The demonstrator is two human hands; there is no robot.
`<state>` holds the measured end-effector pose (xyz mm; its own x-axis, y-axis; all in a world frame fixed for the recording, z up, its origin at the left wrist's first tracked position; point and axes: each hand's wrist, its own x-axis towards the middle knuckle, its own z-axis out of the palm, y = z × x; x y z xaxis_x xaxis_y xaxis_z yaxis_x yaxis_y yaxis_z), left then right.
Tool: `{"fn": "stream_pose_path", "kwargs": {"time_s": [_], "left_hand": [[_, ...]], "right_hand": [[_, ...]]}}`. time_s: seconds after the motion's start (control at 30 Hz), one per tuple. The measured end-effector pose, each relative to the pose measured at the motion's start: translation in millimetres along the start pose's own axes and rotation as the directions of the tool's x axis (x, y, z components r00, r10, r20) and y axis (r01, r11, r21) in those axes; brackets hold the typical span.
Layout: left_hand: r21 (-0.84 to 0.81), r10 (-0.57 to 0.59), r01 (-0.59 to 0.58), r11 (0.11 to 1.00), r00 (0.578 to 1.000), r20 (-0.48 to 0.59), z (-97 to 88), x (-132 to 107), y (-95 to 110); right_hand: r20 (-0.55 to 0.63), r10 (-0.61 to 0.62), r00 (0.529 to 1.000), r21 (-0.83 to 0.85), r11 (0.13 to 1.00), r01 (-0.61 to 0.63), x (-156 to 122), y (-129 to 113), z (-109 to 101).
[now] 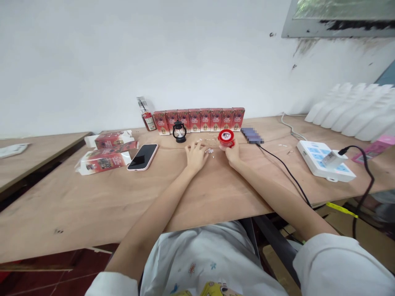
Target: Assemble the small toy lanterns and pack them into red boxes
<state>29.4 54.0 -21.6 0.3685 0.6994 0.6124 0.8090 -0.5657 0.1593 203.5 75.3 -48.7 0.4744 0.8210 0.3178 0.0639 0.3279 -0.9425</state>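
My right hand (pixel 233 154) is wrapped around a small red round piece with a sticker on its top (pixel 226 138), holding it just above the wooden table (pixel 92 197). My left hand (pixel 196 155) lies flat on the table with its fingers stretched out, touching small white bits (pixel 210 150) scattered between the two hands. A small black lantern (pixel 179 131) stands just beyond my left hand. Behind it a row of several red boxes (pixel 200 119) lines the wall.
A phone (pixel 142 156) lies face up to the left, beside open red boxes (pixel 106 154). A white power strip (pixel 324 160) with a black cable sits at the right. White bottles (pixel 354 109) stand at the far right. A second table (pixel 37 152) adjoins at left.
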Motion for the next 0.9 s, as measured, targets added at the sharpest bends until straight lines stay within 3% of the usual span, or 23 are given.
{"fn": "stream_pose_path", "kwargs": {"time_s": [0.1, 0.23, 0.33, 0.43, 0.5, 0.63, 0.73, 0.9], "left_hand": [[0.010, 0.050, -0.050, 0.999, 0.997, 0.057, 11.2, 10.2, 2.9], [0.017, 0.026, -0.028, 0.999, 0.996, 0.086, 17.1, 19.7, 6.2], [-0.032, -0.021, 0.022, 0.999, 1.000, 0.010, 14.4, 20.3, 5.9], [-0.219, -0.196, 0.166, 0.962, 0.973, -0.123, 8.5, 13.0, 2.6], [-0.429, -0.323, 0.231, 0.873, 0.934, -0.155, 4.0, 3.2, -1.2], [-0.790, -0.509, 0.245, 0.562, 0.855, -0.097, -6.1, -22.2, -9.1], [-0.901, -0.611, 0.240, 0.362, 0.791, -0.035, -15.7, -34.4, -13.9], [-0.963, -0.692, 0.228, 0.146, 0.719, 0.065, -32.4, -30.8, -19.9]], "right_hand": [[0.016, 0.004, 1.000, -0.022, 1.000, -0.004, -4.6, -2.5, 2.9], [0.036, -0.019, 0.999, -0.034, 0.999, 0.020, -7.9, -3.0, 6.2], [0.017, -0.036, 0.999, -0.043, 0.998, 0.036, -7.8, -1.1, 6.7], [0.029, -0.091, 0.995, -0.077, 0.993, 0.093, -9.8, -0.9, 7.9], [0.089, -0.138, 0.986, -0.097, 0.985, 0.146, -13.9, -2.5, 9.9], [0.215, -0.161, 0.963, -0.102, 0.977, 0.186, -27.1, -9.3, 15.3], [0.266, -0.193, 0.944, -0.104, 0.968, 0.227, -38.2, -17.5, 17.9], [0.316, -0.238, 0.918, -0.067, 0.960, 0.272, -56.3, -33.8, 22.6]]}}
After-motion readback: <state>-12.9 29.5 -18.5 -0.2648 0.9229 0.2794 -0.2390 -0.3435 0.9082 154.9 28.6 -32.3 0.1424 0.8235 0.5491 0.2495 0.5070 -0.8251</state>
